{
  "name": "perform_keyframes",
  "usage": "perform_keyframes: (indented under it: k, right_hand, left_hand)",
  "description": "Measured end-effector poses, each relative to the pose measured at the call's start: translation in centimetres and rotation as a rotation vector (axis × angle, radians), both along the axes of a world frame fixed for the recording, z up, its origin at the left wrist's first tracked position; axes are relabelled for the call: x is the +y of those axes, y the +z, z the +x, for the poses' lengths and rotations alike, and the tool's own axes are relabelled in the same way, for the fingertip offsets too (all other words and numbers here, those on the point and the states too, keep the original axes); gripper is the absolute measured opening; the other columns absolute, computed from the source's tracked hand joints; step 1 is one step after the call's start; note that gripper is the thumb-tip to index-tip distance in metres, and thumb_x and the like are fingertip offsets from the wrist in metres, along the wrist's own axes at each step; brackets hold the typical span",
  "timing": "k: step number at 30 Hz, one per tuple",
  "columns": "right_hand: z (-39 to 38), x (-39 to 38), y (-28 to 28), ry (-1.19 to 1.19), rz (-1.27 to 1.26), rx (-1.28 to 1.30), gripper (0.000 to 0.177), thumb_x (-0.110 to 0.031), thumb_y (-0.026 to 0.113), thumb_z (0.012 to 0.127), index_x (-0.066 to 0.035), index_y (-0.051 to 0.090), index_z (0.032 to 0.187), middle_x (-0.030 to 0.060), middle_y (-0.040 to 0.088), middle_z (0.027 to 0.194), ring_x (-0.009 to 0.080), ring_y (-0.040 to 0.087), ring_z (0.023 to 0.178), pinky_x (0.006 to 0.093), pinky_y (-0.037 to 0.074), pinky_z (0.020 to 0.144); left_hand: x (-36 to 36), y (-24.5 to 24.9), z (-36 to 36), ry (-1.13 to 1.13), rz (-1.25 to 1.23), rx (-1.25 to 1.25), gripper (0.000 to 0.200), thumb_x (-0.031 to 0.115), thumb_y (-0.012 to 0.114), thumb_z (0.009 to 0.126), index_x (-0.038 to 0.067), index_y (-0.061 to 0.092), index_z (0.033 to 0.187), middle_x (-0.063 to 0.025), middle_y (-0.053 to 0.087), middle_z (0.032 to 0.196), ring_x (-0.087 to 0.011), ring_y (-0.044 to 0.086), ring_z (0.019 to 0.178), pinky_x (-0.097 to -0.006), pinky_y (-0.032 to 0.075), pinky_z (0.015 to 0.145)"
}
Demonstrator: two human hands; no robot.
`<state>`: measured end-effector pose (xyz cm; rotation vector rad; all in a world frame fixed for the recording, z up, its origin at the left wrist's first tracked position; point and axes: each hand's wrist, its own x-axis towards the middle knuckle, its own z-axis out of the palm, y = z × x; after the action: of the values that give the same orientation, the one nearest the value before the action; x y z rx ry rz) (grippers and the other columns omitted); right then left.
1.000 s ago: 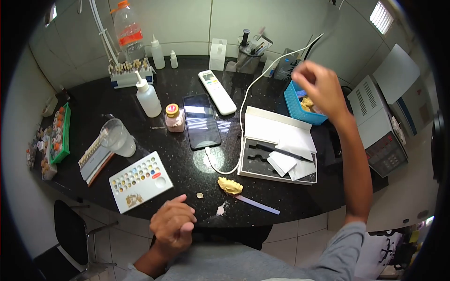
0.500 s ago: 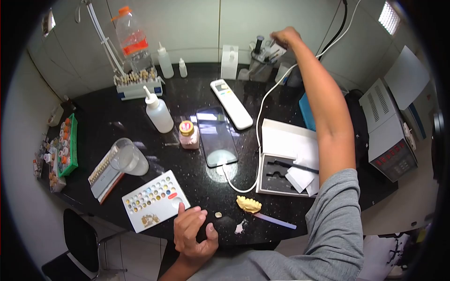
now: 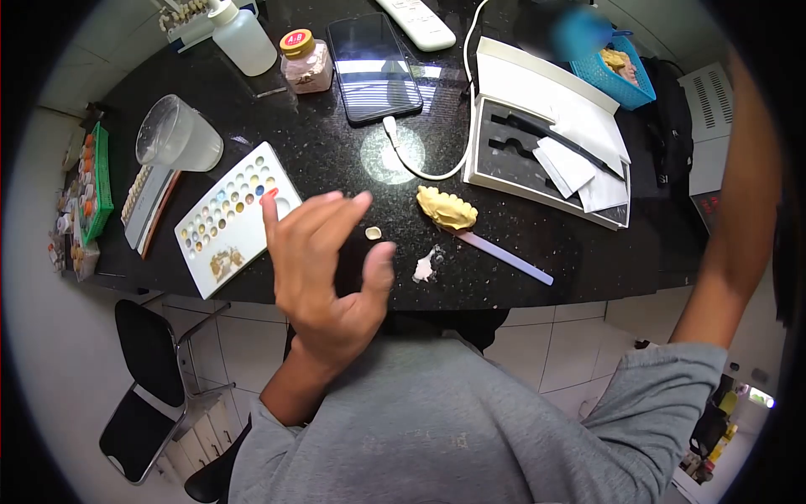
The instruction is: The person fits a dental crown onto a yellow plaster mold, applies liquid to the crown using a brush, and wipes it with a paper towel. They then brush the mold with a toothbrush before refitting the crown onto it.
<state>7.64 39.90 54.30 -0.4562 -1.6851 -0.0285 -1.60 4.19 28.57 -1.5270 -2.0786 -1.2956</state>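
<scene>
My left hand (image 3: pixel 327 265) hovers over the near table edge by the right side of the white palette (image 3: pixel 214 206), fingers spread and nothing held. Just right of its fingertips lies a small pale ring-like piece (image 3: pixel 374 233). A yellow dental cast (image 3: pixel 447 208) with a row of teeth rests farther right, touching a lilac strip (image 3: pixel 512 259). Between them and my hand is a patch of pinkish-white powder (image 3: pixel 424 267). My right arm reaches up along the right edge, and its hand is outside the picture.
An open white case (image 3: pixel 550 206) holds a black tool and white papers. Behind stand a phone (image 3: pixel 374 71), a gold-lidded jar (image 3: pixel 307 71), a white squeeze bottle (image 3: pixel 243 40) and a cup (image 3: pixel 180 139). A blue basket (image 3: pixel 635 84) sits at back right, partly blurred.
The view has tilted down toward my body. My right hand has left the holder of tools at the back and gone out of view. My left hand has risen, its fingers spreading more.
</scene>
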Motion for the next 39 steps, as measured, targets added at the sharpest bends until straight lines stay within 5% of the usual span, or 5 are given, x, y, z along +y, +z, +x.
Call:
perform_keyframes:
  k: [5, 6, 18, 26, 39]
  right_hand:
    - [5.4, -10.6, -7.6, 0.115, -0.372, -0.413, 0.046, -0.055, 0.059, 0.082, -0.014, 0.065, 0.102, 0.0105, 0.066, 0.074, 0.0181, 0.062, 0.065, 0.0392, 0.047, 0.060]
    - [8.2, -8.9, -11.5, -0.005, -0.259, -0.424, 0.035, -0.026, 0.049, 0.090, -0.002, 0.061, 0.113, 0.0171, 0.063, 0.110, 0.0184, 0.060, 0.101, 0.0290, 0.045, 0.090]
    - [11.0, -18.5, -17.7, 0.499, -0.405, -0.672, 0.019, -0.002, 0.052, 0.089, -0.001, 0.063, 0.105, 0.0115, 0.065, 0.086, 0.0138, 0.054, 0.062, 0.0275, 0.043, 0.055]
    - [9.7, -19.4, -19.5, 0.432, -0.556, -0.749, 0.026, 0.002, 0.049, 0.086, 0.002, 0.061, 0.109, 0.0069, 0.050, 0.069, 0.0113, 0.044, 0.057, 0.0250, 0.034, 0.051]
    - [6.2, -21.3, -18.9, 0.600, -0.572, -0.744, 0.035, 0.009, 0.054, 0.080, -0.002, 0.063, 0.112, 0.0046, 0.048, 0.067, 0.0100, 0.046, 0.056, 0.0236, 0.036, 0.049]
  left_hand:
    - [2.1, 2.2, 1.3, -0.128, -0.218, 0.103, 0.042, 0.014, 0.076, 0.068, 0.010, 0.063, 0.107, -0.0052, 0.060, 0.103, -0.0247, 0.054, 0.103, -0.0497, 0.030, 0.103]
    - [2.5, 2.5, 1.4, -0.189, -0.285, 0.141, 0.044, 0.011, 0.076, 0.066, 0.012, 0.064, 0.108, -0.0039, 0.059, 0.105, -0.0242, 0.053, 0.104, -0.0489, 0.031, 0.103]
    - [3.9, 2.5, -0.3, -0.214, -0.277, 0.249, 0.034, 0.005, 0.072, 0.070, 0.008, 0.064, 0.103, -0.0040, 0.063, 0.098, -0.0213, 0.058, 0.097, -0.0353, 0.044, 0.086]
    - [-1.9, 4.0, -2.6, -0.437, 0.200, -1.220, 0.045, 0.021, 0.045, 0.096, -0.007, 0.035, 0.130, -0.0219, 0.056, 0.116, -0.0201, 0.064, 0.092, -0.0261, 0.056, 0.077]
    - [-3.2, 1.8, -2.1, -0.672, 0.236, -1.677, 0.047, 0.016, 0.041, 0.097, -0.007, 0.028, 0.135, -0.0280, 0.050, 0.121, -0.0219, 0.064, 0.093, -0.0251, 0.057, 0.075]
